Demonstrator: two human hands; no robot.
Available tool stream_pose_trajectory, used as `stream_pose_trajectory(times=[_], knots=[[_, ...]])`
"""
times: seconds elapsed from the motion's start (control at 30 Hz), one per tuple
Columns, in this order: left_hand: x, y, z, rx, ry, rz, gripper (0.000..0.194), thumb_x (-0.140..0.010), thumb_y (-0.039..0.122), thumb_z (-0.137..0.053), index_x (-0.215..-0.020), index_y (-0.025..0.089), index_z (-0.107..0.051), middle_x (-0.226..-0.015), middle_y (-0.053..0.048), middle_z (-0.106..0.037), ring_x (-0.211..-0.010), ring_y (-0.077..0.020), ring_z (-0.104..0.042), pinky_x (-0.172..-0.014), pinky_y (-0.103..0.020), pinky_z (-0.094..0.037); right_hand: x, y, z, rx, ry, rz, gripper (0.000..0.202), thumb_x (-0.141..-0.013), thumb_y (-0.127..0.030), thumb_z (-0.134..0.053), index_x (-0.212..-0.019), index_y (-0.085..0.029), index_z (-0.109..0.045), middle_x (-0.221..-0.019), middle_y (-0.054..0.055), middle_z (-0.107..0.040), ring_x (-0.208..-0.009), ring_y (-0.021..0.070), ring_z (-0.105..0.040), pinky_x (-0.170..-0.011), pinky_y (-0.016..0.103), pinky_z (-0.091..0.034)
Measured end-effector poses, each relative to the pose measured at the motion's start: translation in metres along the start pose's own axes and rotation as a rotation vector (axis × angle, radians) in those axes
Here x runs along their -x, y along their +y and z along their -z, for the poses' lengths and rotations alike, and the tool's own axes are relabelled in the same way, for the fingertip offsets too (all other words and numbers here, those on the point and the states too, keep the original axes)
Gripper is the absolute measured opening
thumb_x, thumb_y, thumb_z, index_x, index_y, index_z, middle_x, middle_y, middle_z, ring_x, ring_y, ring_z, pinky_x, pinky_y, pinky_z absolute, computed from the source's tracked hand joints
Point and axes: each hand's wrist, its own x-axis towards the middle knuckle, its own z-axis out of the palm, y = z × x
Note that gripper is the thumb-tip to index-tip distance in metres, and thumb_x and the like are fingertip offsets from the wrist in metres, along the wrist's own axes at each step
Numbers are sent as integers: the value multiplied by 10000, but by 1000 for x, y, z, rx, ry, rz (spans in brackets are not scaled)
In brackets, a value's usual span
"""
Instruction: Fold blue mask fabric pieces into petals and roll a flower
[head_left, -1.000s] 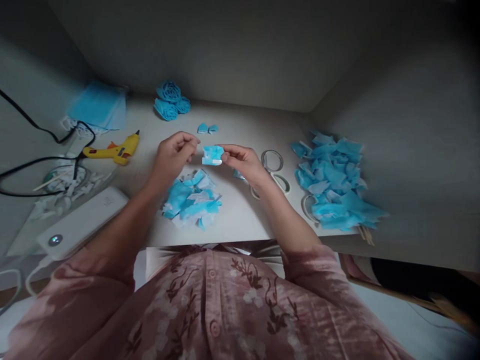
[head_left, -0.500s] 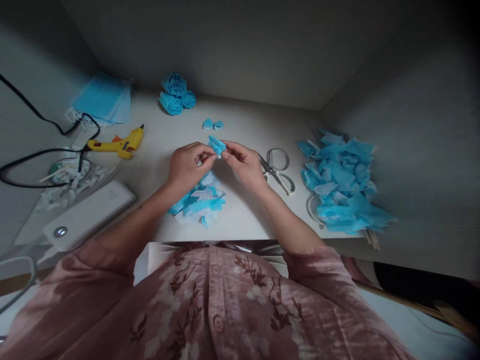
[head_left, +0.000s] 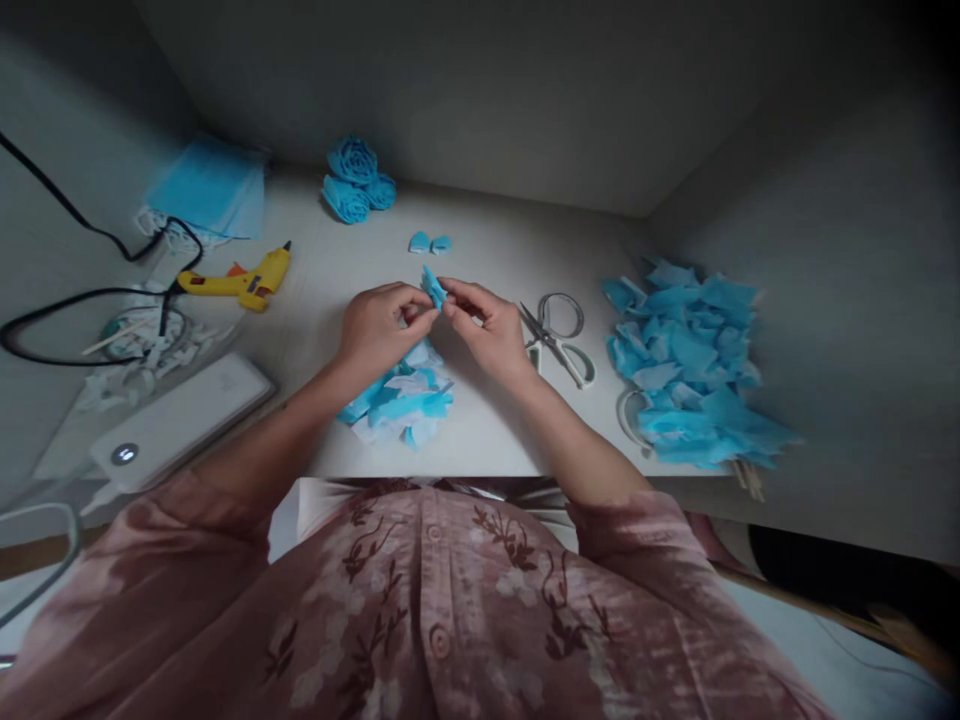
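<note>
Between my two hands is a small folded blue fabric piece [head_left: 433, 287], raised above the table. My left hand [head_left: 386, 325] pinches its lower left side with thumb and fingers. From the right, my right hand [head_left: 487, 325] pinches the same piece, the fingertips of both hands nearly meeting. Beneath my left hand lies a heap of blue and white fabric scraps [head_left: 409, 405], partly covered by the hand. Two small blue petal-shaped pieces [head_left: 420, 243] rest just beyond my hands. Scissors [head_left: 555, 345] with pale handles lie beside my right hand.
Three blue fabric roses [head_left: 351, 180] sit at the back. To the left are stacked blue face masks [head_left: 202, 188], a yellow glue gun [head_left: 255, 280], a black cord and a white power bank [head_left: 184, 420]. A large blue fabric pile [head_left: 686, 350] covers sticks [head_left: 748, 480] at the right.
The blue piece has turned between my fingertips and now shows a narrower side. Both hands stay pinched on it. The whole view has shifted slightly.
</note>
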Motion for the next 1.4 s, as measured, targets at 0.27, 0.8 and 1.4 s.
stream_pose_trajectory(times=[0.27,0.8,1.4], knots=[[-1,0,-1,0,-21,-12,159,-822,224,-612,-871,201,-762,-713,-4,-640,-679,-154,-521,-684,-275,-387,-1,1,1,34,6,8,402,-931,-489,-643,-1243,-265,-764,-1083,51,-761,-1024,212,-696,-1008,378,-536],[0,0,-4,150,-22,69,194,-811,305,-618,-878,179,-749,-762,-15,-697,-668,-138,-538,-684,-257,-412,-1,1,1,5,17,-8,389,-908,-465,-663,-1215,-253,-772,-1046,42,-761,-969,196,-692,-968,360,-549],[-10,-7,5,689,-258,325,187,-783,356,-694,-826,196,-605,-660,14,-557,-550,-98,-465,-530,-241,-350,-7,3,5,-328,-40,-243,569,-736,-607,-812,-1176,-249,-771,-1044,26,-758,-931,165,-661,-866,312,-575]])
